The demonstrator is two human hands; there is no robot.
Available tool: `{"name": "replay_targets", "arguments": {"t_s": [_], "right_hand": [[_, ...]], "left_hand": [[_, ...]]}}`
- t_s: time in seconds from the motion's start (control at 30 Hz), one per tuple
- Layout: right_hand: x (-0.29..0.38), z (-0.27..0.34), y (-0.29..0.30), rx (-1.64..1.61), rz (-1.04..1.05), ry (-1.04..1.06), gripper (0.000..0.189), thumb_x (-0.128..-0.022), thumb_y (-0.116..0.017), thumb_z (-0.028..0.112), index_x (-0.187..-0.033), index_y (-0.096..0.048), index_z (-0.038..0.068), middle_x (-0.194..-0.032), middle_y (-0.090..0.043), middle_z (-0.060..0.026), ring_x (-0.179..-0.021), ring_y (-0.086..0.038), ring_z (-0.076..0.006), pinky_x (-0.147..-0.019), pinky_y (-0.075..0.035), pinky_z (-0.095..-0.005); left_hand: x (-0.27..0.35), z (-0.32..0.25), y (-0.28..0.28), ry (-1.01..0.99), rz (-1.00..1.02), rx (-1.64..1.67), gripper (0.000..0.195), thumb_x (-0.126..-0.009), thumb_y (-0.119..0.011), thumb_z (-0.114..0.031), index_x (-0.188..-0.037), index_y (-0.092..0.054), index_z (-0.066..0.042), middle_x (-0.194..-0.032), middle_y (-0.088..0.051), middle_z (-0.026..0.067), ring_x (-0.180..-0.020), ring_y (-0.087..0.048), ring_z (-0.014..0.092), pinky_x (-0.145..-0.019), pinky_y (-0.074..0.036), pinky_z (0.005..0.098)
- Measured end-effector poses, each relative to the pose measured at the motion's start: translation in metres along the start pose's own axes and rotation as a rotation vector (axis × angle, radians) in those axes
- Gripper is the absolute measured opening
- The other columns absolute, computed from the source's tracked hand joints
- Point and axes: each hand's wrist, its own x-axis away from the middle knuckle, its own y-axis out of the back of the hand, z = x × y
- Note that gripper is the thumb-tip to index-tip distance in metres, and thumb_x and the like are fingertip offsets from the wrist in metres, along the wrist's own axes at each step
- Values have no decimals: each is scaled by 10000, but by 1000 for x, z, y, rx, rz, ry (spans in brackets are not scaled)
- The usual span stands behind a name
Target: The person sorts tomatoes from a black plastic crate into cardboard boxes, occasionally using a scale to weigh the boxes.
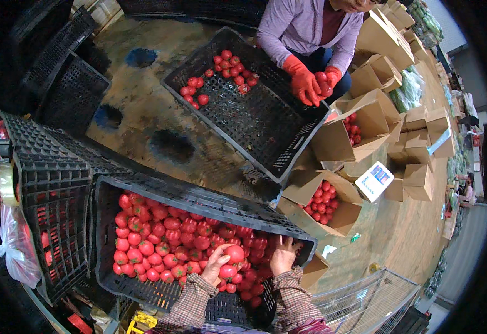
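A black plastic crate [102, 234] full of red tomatoes [155, 240] lies before me. Over its right half, my left hand [215, 265] has its fingers around a large red tomato [234, 254]. Further right, my right hand [284, 254] reaches down at the crate's inner right end; its fingertips are partly hidden, and whether it holds a tomato cannot be told. Past the far wall, an open cardboard box [343, 208] holds more tomatoes [322, 202].
Across from me, a person in orange gloves [306, 85] holds tomatoes over a second black crate [226, 129]. Another cardboard box [335, 140] with tomatoes stands beside it. Stacked crates [53, 179] rise at the left; a wire cart [364, 300] is at lower right.
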Motion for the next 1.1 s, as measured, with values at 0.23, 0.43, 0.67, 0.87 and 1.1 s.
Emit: {"name": "replay_targets", "arguments": {"t_s": [0.23, 0.43, 0.67, 0.87, 1.1], "right_hand": [[-10, -7, 27, -41, -116, 71, 506, -617, -563, 116, -1120, -500, 122, -966, -474, -190, -934, -456, -384, -675, -460, -433], [1, -5, 66, -737, 169, -51, 426, -648, -643, 216, -1028, -572, 37, -862, -558, -211, -809, -567, -327, -683, -476, -363], [16, -15, 41, -2517, 404, -576, 255, -821, -480, 269, -971, -507, 65, -967, -542, -78, -893, -533, -202, -704, -496, -451], [18, 5, 14, -1096, -38, -359, 316, -689, -587, 159, -962, -577, -2, -727, -611, -110, -671, -597, -290, -625, -474, -351], [1, 27, -8, -276, 209, -89, 531, -700, -551, 190, -1209, -444, 81, -1209, -420, -169, -1017, -496, -284, -778, -452, -391]], "left_hand": [[18, -24, -11, 24, 237, 180, 599, -691, -637, -204, -1214, -362, -104, -1008, -468, 117, -789, -570, 236, -682, -508, 363], [35, -28, 2, -26, 205, -3, 540, -711, -624, -234, -1165, -381, -73, -891, -516, 123, -675, -586, 232, -652, -507, 363], [59, -30, 13, 66, 173, 159, 594, -727, -583, -439, -1123, -413, -31, -858, -566, 162, -677, -588, 243, -605, -510, 358], [72, -28, 32, 104, 139, 152, 648, -707, -629, -449, -1130, -414, -9, -866, -521, 101, -744, -543, 206, -574, -522, 379], [78, -14, 48, 137, 123, 41, 695, -734, -616, -412, -1238, -341, -19, -978, -539, 101, -720, -559, 216, -582, -499, 394]]}}
